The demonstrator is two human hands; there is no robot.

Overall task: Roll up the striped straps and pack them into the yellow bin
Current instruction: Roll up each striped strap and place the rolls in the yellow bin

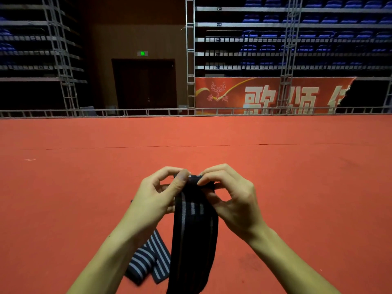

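The top end of a dark striped strap [194, 225] was pinched by both hands at once, held up above the red carpet [84, 177]. The left hand [158, 194] was clamped on the strap's upper left corner, thumb in front, fingers curled behind; the right hand [230, 196] was closed on the upper right corner in the same way. From that pinched end the strap's long axis ran straight down toward the person, its tail hanging out of view at the bottom edge. Both hands were set level at the strap's top edge, neither nearer than the other, so the roll would likely be started there and turned down along the length. A second striped strap [148, 259] was left lying on the carpet, just left of the held strap. No yellow bin was seen.
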